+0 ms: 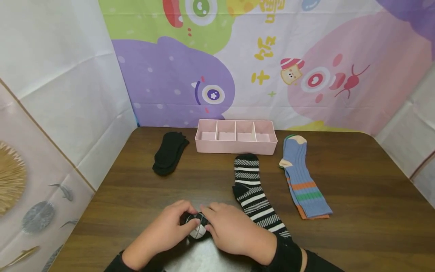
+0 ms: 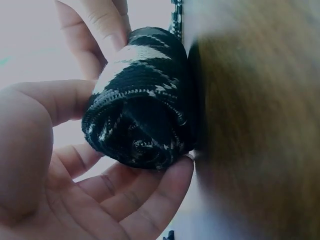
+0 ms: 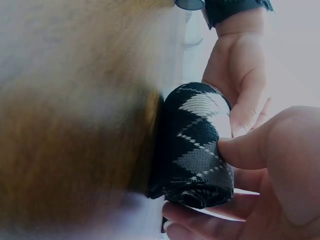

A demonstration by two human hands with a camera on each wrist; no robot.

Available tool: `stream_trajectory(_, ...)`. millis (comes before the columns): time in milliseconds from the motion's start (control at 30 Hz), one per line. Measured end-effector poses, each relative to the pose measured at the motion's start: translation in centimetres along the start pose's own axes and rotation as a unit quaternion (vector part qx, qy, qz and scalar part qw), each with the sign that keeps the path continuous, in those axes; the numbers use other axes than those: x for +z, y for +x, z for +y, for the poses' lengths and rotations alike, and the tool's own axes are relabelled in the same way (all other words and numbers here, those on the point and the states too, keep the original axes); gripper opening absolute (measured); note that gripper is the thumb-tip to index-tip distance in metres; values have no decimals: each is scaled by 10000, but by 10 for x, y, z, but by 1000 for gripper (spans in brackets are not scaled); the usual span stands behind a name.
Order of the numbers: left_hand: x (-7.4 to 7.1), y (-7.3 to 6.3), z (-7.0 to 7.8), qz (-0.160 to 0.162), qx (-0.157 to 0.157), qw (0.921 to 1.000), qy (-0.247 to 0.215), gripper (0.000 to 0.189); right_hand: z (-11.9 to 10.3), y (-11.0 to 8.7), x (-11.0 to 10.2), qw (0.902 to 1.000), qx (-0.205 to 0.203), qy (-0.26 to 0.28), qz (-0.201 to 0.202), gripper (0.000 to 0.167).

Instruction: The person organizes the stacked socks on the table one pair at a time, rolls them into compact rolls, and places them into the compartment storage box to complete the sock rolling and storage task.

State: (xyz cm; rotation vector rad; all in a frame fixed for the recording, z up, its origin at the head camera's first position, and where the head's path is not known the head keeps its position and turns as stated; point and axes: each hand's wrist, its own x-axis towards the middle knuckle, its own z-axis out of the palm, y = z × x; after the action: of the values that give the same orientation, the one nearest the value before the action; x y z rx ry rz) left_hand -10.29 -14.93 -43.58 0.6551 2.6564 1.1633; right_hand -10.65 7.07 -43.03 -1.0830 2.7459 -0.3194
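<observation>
A black, white and grey argyle sock point(image 1: 198, 231), rolled into a tight cylinder, rests on the table between my hands. My left hand point(image 1: 170, 228) grips one end, thumb on the near side and fingers curled round the far side. At the other end, my right hand point(image 1: 234, 231) holds the roll with its thumb and fingers. The left wrist view shows the spiral end of the rolled sock point(image 2: 142, 100). In the right wrist view, the diamond pattern of the rolled sock point(image 3: 197, 145) faces the camera. Just right of my right hand lies a black-and-white striped sock point(image 1: 255, 189), flat.
A pink box point(image 1: 236, 146) with several compartments stands at the back of the wooden table point(image 1: 119, 211). Folded black socks point(image 1: 170, 153) lie left of it. Blue socks with orange and green stripes point(image 1: 302, 177) lie to the right. A cartoon-printed cloth point(image 1: 190, 83) hangs behind.
</observation>
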Motion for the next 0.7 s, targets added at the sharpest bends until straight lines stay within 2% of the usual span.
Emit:
stream_trajectory(233, 1, 1, -3, 47, -106, 9999, 5, 11, 0, -1, 0, 9984, -128, -268, 474, 43)
stream_trajectory(367, 2, 1, -4, 82, -210, 9997, 99, 11, -1, -1, 0, 9960, 13, -377, 815, 40)
stream_trajectory(433, 3, 0, -3, 105, -326, 9992, 219, 12, -1, -2, -1, 9935, 253, -456, 1011, 43)
stream_trajectory(533, 3, -1, -2, 116, -521, 9980, 341, 15, -3, -5, -4, 9878, 858, -558, 1170, 47)
stream_trajectory(633, 3, -1, 0, 50, -675, 9971, 350, 21, -6, -7, -5, 9841, 1448, -431, 939, 48)
stream_trajectory(700, 3, 0, 1, -19, -746, 9967, 315, 24, -6, -7, -5, 9838, 1635, -227, 694, 50)
